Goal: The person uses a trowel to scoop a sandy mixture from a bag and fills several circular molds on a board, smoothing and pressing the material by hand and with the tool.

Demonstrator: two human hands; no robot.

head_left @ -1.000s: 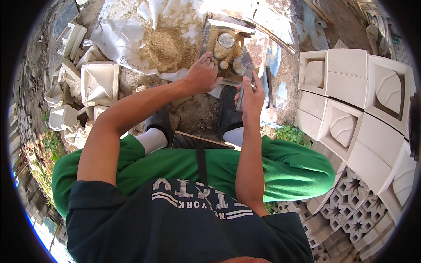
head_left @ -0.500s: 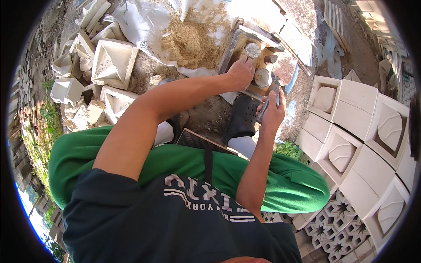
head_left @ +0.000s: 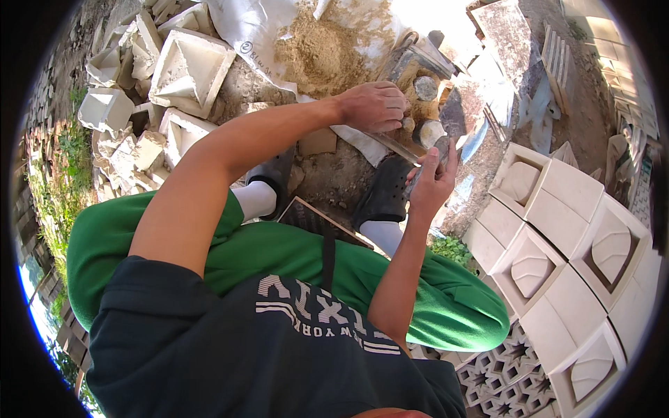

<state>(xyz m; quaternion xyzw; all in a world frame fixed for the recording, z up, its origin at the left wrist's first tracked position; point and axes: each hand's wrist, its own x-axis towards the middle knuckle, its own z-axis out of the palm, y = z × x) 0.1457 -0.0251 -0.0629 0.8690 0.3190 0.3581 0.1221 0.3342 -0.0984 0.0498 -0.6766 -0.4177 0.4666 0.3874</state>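
My left hand [head_left: 373,106] is closed, fingers curled under, over the near left corner of a low box-like mould [head_left: 401,148]; what it holds, if anything, is hidden. My right hand [head_left: 433,184] grips a long grey block-like tool [head_left: 421,173], dusty and blunt-ended, at the mould's near right side. Inside the mould lie sandy material and two round pale-grey pieces, a far one [head_left: 426,88] and a near one [head_left: 431,132]. Left of the mould, a heap of tan sand [head_left: 317,56] rests on a white sheet [head_left: 240,35].
Pale cast pieces [head_left: 191,72] are piled at the far left. Stacked relief blocks [head_left: 557,209] stand at the right, with star-patterned openwork blocks [head_left: 505,376] nearer. My feet in black clogs [head_left: 383,191] are just before the mould. A brown board [head_left: 324,224] lies between them.
My left hand has drawn back leftward from the round pieces to the mould's near left corner. My right hand keeps hold of the grey tool. The whole view has shifted slightly.
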